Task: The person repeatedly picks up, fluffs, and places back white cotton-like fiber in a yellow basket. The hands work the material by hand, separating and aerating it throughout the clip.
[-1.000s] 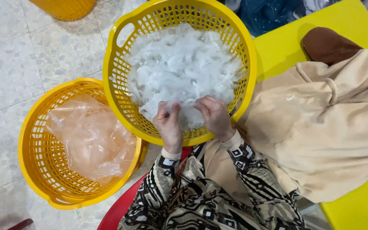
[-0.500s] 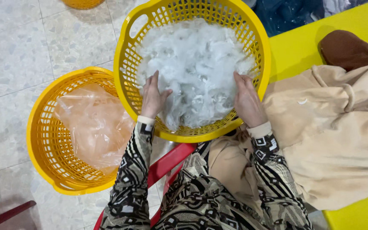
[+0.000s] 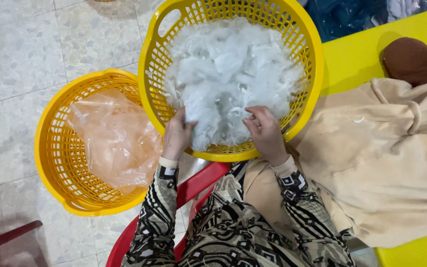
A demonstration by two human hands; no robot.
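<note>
In the round yellow plastic lattice basket (image 3: pixel 305 59) on the lap, a heap of white fluffy stuffing (image 3: pixel 228 74) lies piled high — most seemingly still unsorted. The left hand (image 3: pixel 176 136) and right hand (image 3: pixel 265 133) each pinch tufts. Beside it, a second yellow basket (image 3: pixel 50 158) holds only crumpled clear plastic (image 3: pixel 117 138) — on pale speckled floor tiles (image 3: pixel 21 54).

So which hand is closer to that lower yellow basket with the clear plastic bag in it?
Left. The left hand rests in the white fluff just beside the lower yellow plastic basket; the right hand sits farther away, across the fluff.
</note>
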